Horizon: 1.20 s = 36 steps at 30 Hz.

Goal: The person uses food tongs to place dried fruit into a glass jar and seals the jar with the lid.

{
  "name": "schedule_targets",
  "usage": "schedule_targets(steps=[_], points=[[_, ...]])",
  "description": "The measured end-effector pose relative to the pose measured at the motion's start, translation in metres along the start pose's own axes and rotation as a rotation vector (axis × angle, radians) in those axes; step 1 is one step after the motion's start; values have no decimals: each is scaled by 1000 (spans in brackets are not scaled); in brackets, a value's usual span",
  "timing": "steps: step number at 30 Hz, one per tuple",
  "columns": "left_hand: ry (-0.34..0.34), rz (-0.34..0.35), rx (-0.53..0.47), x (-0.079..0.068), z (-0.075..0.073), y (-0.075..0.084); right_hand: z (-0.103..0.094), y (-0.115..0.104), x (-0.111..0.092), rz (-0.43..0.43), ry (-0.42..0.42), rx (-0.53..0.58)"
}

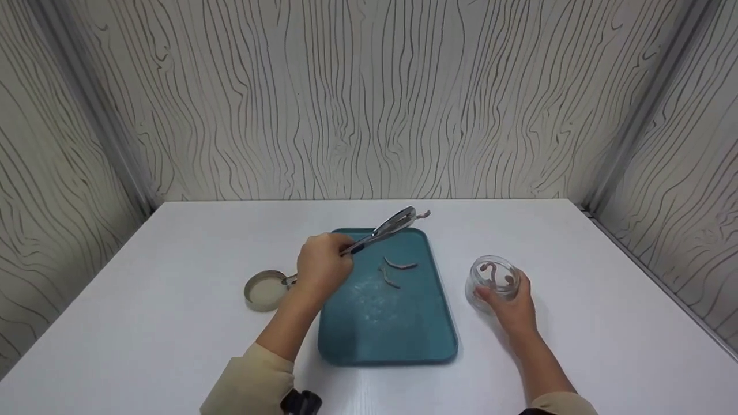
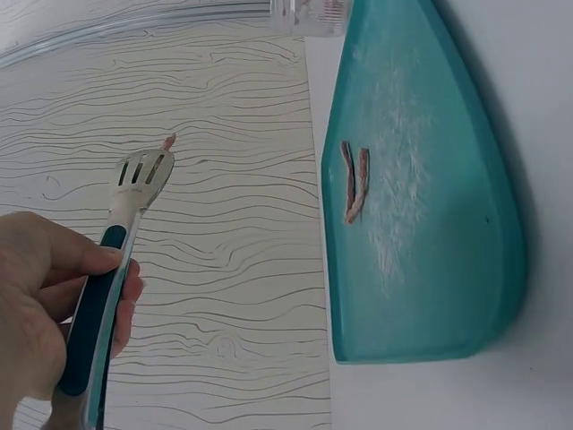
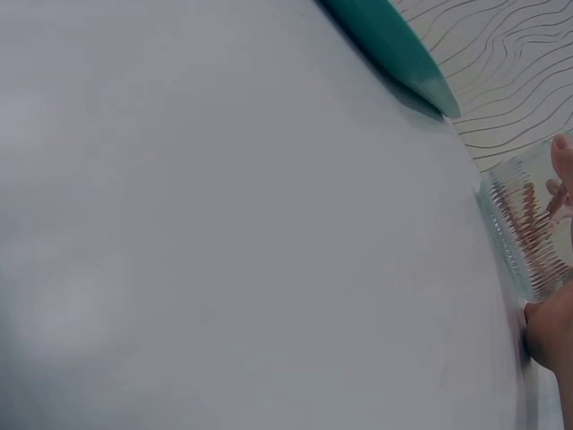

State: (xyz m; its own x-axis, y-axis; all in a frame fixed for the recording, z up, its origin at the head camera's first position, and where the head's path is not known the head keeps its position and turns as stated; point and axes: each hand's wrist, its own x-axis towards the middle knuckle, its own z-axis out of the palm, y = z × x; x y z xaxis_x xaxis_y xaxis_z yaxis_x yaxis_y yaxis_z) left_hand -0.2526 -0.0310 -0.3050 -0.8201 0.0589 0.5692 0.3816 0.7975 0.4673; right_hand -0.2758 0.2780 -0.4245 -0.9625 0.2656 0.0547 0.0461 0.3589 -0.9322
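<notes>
Metal tongs (image 1: 385, 230), gripped by the left hand (image 1: 323, 262), hold one strip (image 1: 424, 214), likely mid-carry; two strips (image 1: 400, 267) lie nearer the tray's (image 1: 386, 340) far edge. The right hand (image 1: 517, 311) grips the jar (image 1: 472, 290). Careful aim seems needed next.

Head: above table (image 1: 173, 334), facing down toward far edge (image 1: 259, 202). Wrist views: closer, askew. All share tray (image 1: 386, 340), jar (image 1: 478, 283).
</notes>
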Motion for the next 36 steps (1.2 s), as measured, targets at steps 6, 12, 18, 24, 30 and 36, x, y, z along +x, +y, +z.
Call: schedule_targets(steps=[6, 12, 18, 24, 30, 36], points=[[18, 45, -25, 5, 4, 15, -1, 2, 1, -17, -17, 1], [-12, 47, -71, 10, 11, 31, 0, 3, 4, -30, -12, -30], [-70, 29, -119, 10, 24, 47, -1, 4, 3, -12, -12, -42], [-110, 37, -127, 7, 40, 59, 0, 2, 2, 0, -13, -39], [-137, 37, -151, 5, 54, 66, 0, 1, 2, -2, -10, -35], [-167, 44, -113, 2, 64, 68, 0, 2, 2, -10, -10, -36]])
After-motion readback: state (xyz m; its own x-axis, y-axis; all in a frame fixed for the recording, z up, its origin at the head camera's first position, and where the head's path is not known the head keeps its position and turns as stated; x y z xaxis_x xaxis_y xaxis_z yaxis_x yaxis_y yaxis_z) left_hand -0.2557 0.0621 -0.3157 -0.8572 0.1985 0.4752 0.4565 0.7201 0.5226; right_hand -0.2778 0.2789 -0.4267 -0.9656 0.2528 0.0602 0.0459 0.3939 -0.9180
